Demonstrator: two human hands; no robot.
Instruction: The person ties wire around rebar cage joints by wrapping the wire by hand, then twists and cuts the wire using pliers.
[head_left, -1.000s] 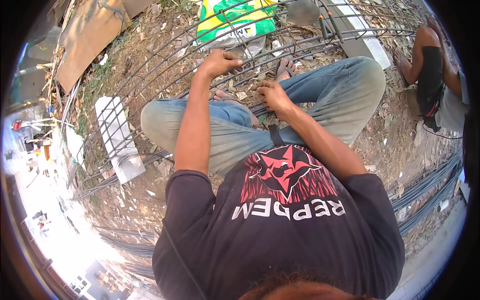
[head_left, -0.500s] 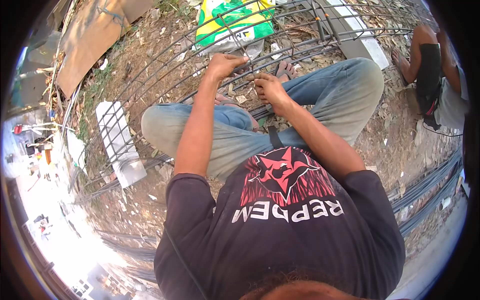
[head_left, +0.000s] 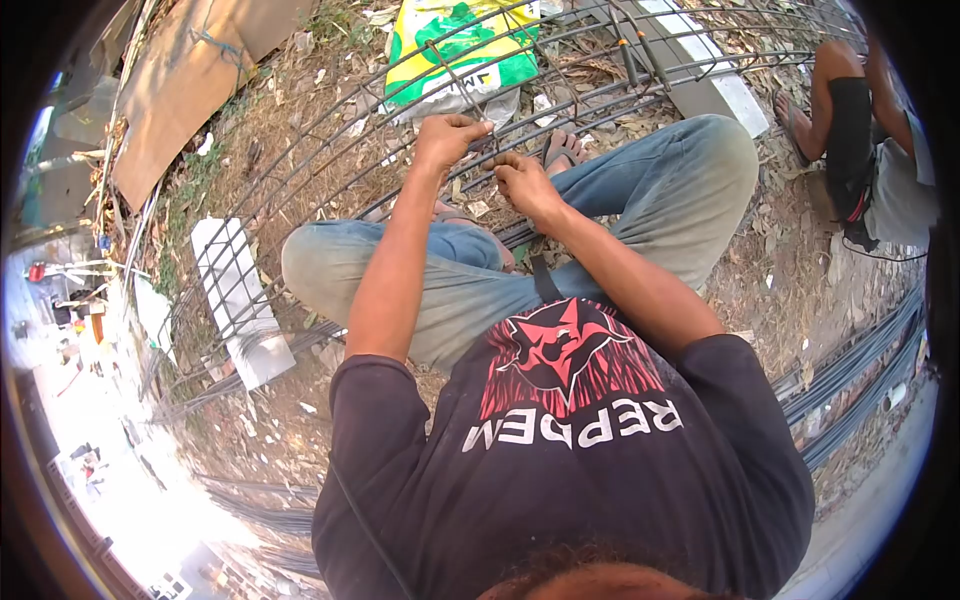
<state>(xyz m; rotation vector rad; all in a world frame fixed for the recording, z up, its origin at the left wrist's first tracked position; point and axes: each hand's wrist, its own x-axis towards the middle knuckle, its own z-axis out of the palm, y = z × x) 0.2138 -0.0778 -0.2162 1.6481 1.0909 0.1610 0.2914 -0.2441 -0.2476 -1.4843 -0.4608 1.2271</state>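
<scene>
My left hand [head_left: 449,142] is closed in a pinch, thumb and forefinger together, at a bar crossing of a long rebar cage [head_left: 350,137]. Just below and to the right, my right hand [head_left: 530,190] also has its fingers pinched together, close to the same crossing. Whatever lies between the fingertips of either hand is too thin to make out. A pair of tools with orange-marked handles [head_left: 642,55] rests on the cage farther right. The cage lies across the ground in front of my crossed legs [head_left: 650,210].
Under the cage lie a green, yellow and white sack [head_left: 460,60], a pale board [head_left: 720,100] and a white block [head_left: 240,300]. Brown sheets [head_left: 190,90] stand at upper left. Another person [head_left: 860,140] sits at right, above bundled rods [head_left: 860,370].
My right fingertips have shifted slightly left, beneath the left ones. Both hands stay pinched at the cage. The whole view has shifted a little.
</scene>
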